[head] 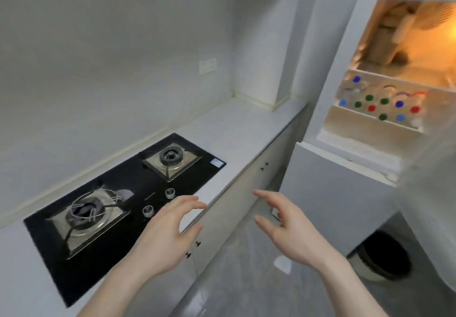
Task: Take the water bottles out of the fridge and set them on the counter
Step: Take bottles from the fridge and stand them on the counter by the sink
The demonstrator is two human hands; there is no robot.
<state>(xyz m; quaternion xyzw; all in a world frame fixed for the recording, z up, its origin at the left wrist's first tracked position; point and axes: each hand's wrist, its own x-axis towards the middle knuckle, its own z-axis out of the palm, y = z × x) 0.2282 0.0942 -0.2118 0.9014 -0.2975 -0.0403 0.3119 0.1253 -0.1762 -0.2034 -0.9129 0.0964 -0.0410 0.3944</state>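
Bottles (377, 103): a dozen or so, standing upright and packed close in a tray (370, 122) inside the open fridge (345, 163), under its lit upper shelf. Only coloured caps show clearly — green, red, blue; bodies look clear, largely hidden by the tray wall. Likely handling: plastic, filled, so moderately heavy; walls probably give under a squeeze; chilled surfaces may be damp and slippery. Best hold, by judgement: pinch at the neck just under the cap to lift one free of its neighbours, then wrap the body once it clears the tray.

Right hand (288, 230): low, well short of the fridge, fingers spread and loosely bent, thumb apart from them; holds and touches nothing.

Left hand (167, 237): beside the right one, over the counter (237, 129) edge; fingers apart, lightly curled, empty.

Hob (118, 200): set into the counter, further from the fridge than the bare stretch.

Bin (385, 255): dark, on the floor below the fridge.
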